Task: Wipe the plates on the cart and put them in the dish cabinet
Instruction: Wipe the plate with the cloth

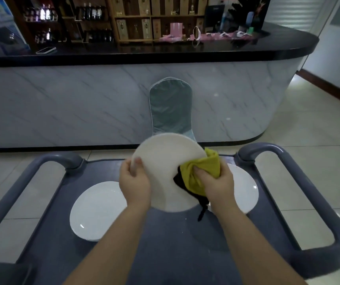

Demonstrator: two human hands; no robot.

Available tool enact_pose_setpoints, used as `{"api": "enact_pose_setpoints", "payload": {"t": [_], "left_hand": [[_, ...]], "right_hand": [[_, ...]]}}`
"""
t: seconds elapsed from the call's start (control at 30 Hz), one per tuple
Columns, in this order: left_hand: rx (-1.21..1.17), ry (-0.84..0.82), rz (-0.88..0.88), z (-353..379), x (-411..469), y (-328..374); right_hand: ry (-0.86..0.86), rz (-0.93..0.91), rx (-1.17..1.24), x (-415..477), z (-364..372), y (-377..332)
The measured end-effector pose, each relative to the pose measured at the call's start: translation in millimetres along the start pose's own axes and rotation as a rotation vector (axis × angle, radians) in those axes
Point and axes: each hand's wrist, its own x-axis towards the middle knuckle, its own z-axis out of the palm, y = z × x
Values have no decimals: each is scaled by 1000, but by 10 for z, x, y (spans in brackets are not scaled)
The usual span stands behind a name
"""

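Observation:
My left hand [134, 183] grips the left rim of a white plate [165, 159] that is lifted and tilted above the grey cart [165, 243]. Against the plate's right side my right hand [216, 185] holds a bunched yellow cloth [203, 169] with a black underside and a dangling black strap. Two more white plates lie flat on the cart top: one at the left [97, 210], one at the right [245, 188], partly hidden by my right hand.
The cart has thick grey loop handles at the left [47, 161] and right [308, 194]. Beyond it stand a covered chair [170, 105] and a marble-fronted bar counter [144, 54] with bottle shelves behind. Tiled floor opens at the right.

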Motion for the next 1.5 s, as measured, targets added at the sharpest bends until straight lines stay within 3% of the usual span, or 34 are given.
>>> {"api": "enact_pose_setpoints", "payload": {"t": [0.07, 0.17, 0.2, 0.27, 0.33, 0.4, 0.57, 0.63, 0.7, 0.83, 0.9, 0.97, 1.03, 1.2, 1.27, 1.3, 1.43, 1.5], "left_hand": [[254, -139, 276, -54, -27, -147], [582, -380, 974, 31, 95, 101], [645, -453, 1132, 94, 117, 240], [680, -478, 1271, 214, 122, 551], [615, -423, 1277, 257, 190, 769], [505, -335, 1168, 214, 260, 840], [-17, 0, 195, 100, 74, 424], [8, -27, 14, 41, -68, 65], [186, -146, 217, -31, -101, -177], [556, -427, 1037, 83, 59, 130], [584, -426, 1160, 177, 54, 470], [546, -369, 1141, 179, 107, 746], [469, -308, 1004, 97, 202, 862], [25, -9, 198, -64, 161, 432], [57, -45, 75, -101, 43, 80], [134, -103, 162, -125, 6, -38], [593, -377, 991, -93, 122, 161], [653, -376, 1187, -5, 169, 482]], "right_hand": [[-40, 14, -45, -47, -48, 105], [-231, -124, -235, 52, -82, -86], [-297, -185, -292, 94, -57, -205], [-329, -298, -332, 195, 3, -405], [-288, -381, -326, 286, 24, -555], [-256, -389, -297, 331, 2, -629], [-91, -64, 31, 153, -89, -247], [-67, -37, -43, 37, -122, -42], [-103, -57, -122, -5, -164, 8], [-329, -215, -376, 137, -117, -281], [-346, -309, -406, 220, -34, -452], [-334, -354, -377, 283, 28, -627], [-340, -353, -336, 323, 45, -762], [-165, -36, 25, 235, 22, -356], [-134, -6, -18, 100, 12, -103], [-157, -22, -63, 50, 9, -31], [-332, -164, -278, 56, 142, -224], [-349, -281, -300, 109, 249, -456]]}}
